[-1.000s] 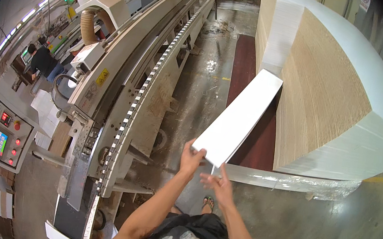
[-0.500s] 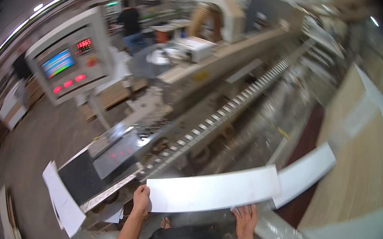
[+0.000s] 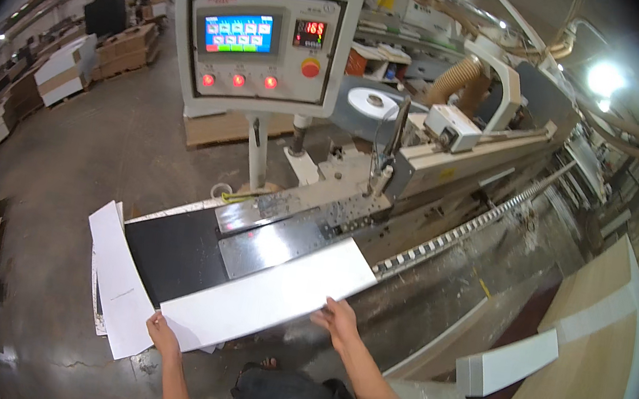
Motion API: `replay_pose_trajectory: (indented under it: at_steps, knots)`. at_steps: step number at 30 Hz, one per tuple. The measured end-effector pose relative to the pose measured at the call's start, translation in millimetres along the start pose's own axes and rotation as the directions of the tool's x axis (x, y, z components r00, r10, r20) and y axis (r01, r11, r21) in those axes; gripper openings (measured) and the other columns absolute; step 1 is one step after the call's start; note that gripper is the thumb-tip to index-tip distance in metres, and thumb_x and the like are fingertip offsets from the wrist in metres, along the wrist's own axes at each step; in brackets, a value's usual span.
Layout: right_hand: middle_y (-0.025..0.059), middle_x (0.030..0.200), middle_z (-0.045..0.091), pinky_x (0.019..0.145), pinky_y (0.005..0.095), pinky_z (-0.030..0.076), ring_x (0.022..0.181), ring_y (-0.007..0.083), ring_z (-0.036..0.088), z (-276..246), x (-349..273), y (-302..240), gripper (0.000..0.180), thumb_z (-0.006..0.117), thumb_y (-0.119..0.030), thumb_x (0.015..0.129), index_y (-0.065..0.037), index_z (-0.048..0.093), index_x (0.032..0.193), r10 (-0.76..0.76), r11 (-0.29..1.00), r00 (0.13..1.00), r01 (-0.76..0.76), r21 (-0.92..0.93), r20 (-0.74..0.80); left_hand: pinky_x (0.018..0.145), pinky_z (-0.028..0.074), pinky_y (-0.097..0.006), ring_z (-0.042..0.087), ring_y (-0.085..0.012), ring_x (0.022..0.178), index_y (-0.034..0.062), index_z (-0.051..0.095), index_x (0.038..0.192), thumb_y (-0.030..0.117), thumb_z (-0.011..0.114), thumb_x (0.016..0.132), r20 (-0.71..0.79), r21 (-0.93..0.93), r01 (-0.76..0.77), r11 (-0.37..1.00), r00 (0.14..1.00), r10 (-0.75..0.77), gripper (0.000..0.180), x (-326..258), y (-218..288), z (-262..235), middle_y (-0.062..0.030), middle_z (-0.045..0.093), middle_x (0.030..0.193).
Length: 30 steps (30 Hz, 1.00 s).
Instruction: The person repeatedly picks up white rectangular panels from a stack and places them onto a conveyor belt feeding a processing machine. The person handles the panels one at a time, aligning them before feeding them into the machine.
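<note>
A long, narrow white board [image 3: 274,291] spans both my hands in front of my body. My left hand [image 3: 165,335] is closed on its near left corner, thumb on the upper face. My right hand [image 3: 338,321] grips the near long edge toward the right end; its fingers under the board are partly hidden. The board's far edge lies over or against the machine's metal bed plate [image 3: 272,248], beside a black belt surface [image 3: 172,256]. I cannot tell whether the board rests on the bed or is held just above it.
A control panel [image 3: 264,41] with lit screen and red buttons stands on a post ahead. White sheets [image 3: 120,282] lie at the left end of the bed. A roller track [image 3: 470,229] runs far right. White boards [image 3: 513,361] are stacked on wood-grain panels [image 3: 600,353] at right.
My hands have carried the white board leftward, away from the stack at right to the machine bed. The view has turned left toward the control panel. My right hand now holds the edge.
</note>
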State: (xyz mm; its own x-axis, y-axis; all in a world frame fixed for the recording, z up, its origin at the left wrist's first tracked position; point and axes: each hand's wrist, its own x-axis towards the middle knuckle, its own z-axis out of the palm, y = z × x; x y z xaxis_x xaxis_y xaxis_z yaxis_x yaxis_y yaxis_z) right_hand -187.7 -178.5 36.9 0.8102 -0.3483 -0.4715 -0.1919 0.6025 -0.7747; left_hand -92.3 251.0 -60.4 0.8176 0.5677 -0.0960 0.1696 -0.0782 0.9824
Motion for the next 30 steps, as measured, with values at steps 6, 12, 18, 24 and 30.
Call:
replay_pose_trajectory:
  at_steps: [6, 12, 18, 24, 30]
  knots:
    - [0.0082, 0.105, 0.056, 0.088, 0.0442, 0.062, 0.097, 0.0254, 0.066, 57, 67, -8, 0.025, 0.067, -0.022, 0.101, -0.005, 0.052, 0.113, -0.038, 0.999, 0.999, 0.038, 0.012, -0.020, 0.101, 0.046, -0.036, 0.059, -0.0228, 0.110, -0.0030, 0.053, 0.126, 0.016, 0.052, 0.106, 0.018, 0.015, -0.001, 1.000, 1.000, 0.001, 0.027, 57, -21, 28, -0.0156, 0.061, 0.118]
    - [0.0245, 0.144, 0.039, 0.095, 0.0429, 0.059, 0.121, 0.0312, 0.058, 44, 123, -12, 0.099, 0.078, -0.017, 0.092, 0.008, 0.010, 0.159, -0.049, 0.985, 0.998, 0.042, -0.169, -0.035, 0.110, 0.043, -0.038, 0.055, -0.0298, 0.129, -0.0082, 0.035, 0.149, 0.015, 0.072, 0.095, 0.459, 0.038, -0.057, 0.998, 0.888, 0.033, 0.069, 56, 36, 70, -0.0228, 0.054, 0.141]
    - [0.0398, 0.165, 0.005, 0.126, 0.0546, 0.021, 0.157, 0.0477, 0.012, 47, 148, -14, 0.135, 0.092, -0.042, 0.076, 0.021, 0.001, 0.155, -0.301, 0.419, 0.954, 0.142, -0.897, 0.010, 0.119, 0.036, -0.037, 0.046, -0.0373, 0.144, -0.0051, 0.002, 0.163, 0.009, 0.091, 0.070, 0.781, 0.222, -0.412, 0.884, 0.618, 0.092, 0.129, 50, 84, 61, -0.0309, 0.041, 0.158]
    - [0.0426, 0.164, -0.007, 0.128, 0.0532, 0.013, 0.155, 0.0549, 0.000, 51, 163, -10, 0.146, 0.089, -0.064, 0.064, 0.027, 0.014, 0.150, -0.481, 0.183, 0.877, 0.083, -0.980, -0.016, 0.117, 0.039, -0.038, 0.049, -0.0367, 0.142, -0.0033, 0.022, 0.161, 0.005, 0.090, 0.069, 0.674, 0.392, -0.359, 0.847, 0.738, 0.001, 0.115, 35, 122, 85, -0.0279, 0.048, 0.154]
    - [0.0428, 0.163, -0.008, 0.127, 0.0555, 0.014, 0.154, 0.0559, -0.004, 42, 167, -20, 0.145, 0.090, -0.059, 0.064, 0.031, 0.011, 0.146, -0.578, 0.133, 0.805, 0.257, -0.957, 0.136, 0.109, 0.044, -0.039, 0.055, -0.0332, 0.133, -0.0023, 0.042, 0.153, 0.005, 0.087, 0.076, 0.481, 0.299, -0.244, 0.923, 0.874, 0.075, 0.089, 8, 65, 89, -0.0219, 0.054, 0.150]
